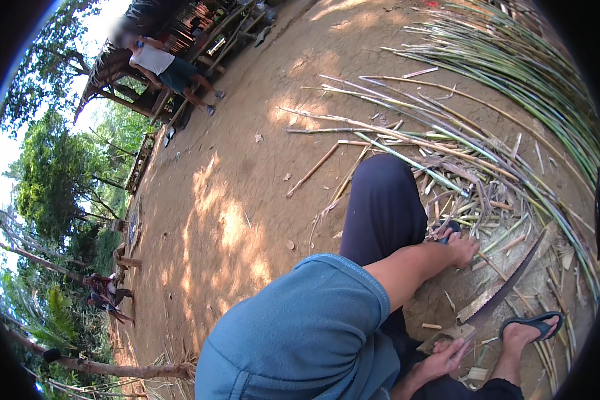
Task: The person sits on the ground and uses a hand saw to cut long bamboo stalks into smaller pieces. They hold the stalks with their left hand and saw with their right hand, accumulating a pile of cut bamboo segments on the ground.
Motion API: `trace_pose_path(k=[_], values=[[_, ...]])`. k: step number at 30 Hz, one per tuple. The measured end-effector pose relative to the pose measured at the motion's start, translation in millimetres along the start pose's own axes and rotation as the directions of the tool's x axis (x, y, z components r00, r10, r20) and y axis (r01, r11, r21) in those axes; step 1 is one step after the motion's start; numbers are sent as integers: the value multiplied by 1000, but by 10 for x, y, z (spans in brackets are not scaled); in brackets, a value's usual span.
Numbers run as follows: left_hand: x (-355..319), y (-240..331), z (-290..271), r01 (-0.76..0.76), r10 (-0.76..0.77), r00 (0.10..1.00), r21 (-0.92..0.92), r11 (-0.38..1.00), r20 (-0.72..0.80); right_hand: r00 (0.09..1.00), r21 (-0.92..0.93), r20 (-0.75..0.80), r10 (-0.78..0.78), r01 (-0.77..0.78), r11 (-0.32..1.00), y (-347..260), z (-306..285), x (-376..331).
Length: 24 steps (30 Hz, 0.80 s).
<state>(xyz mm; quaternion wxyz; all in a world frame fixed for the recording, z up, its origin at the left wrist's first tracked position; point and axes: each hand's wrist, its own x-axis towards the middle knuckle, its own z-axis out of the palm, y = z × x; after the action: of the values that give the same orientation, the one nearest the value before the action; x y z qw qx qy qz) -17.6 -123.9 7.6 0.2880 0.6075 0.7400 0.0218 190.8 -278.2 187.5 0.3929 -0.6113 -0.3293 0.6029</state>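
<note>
My right hand (447, 358) is closed around the wooden handle (450, 335) of a handsaw. Its long toothed blade (507, 283) slants up and to the right, over the cut stalks on the ground. My left hand (463, 251) is down beside my sandalled foot (447, 230), fingers bent downward. A thin tan bamboo stalk (495, 268) runs out from under these fingers toward the blade; their grip is partly hidden. Short cut pieces and dry husks (470, 180) lie heaped just past the left hand.
Long thin stalks (433, 130) stretch over the dirt ahead, with a large green bundle (513, 73) at the far right. My other sandalled foot (523, 330) is right of the saw. A person (160, 63) stands by a thatched shelter; more people (107, 293) are far left.
</note>
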Motion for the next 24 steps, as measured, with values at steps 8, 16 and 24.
trace_pose_path(k=[8, 16, 24], values=[[-83, 51, 74, 19, -31, 991, 91, 996, 133, 997, 175, -9, 80, -77, 982, 130, -3, -3], [-13, 181, -215, -12, -19, 972, 128, 992, 235, 990, 231, -32, 139, -128, 964, -31, 36, -46], [42, 67, -67, 34, -51, 984, 102, 994, 169, 990, 339, 4, 143, -136, 931, 37, 8, -56]])
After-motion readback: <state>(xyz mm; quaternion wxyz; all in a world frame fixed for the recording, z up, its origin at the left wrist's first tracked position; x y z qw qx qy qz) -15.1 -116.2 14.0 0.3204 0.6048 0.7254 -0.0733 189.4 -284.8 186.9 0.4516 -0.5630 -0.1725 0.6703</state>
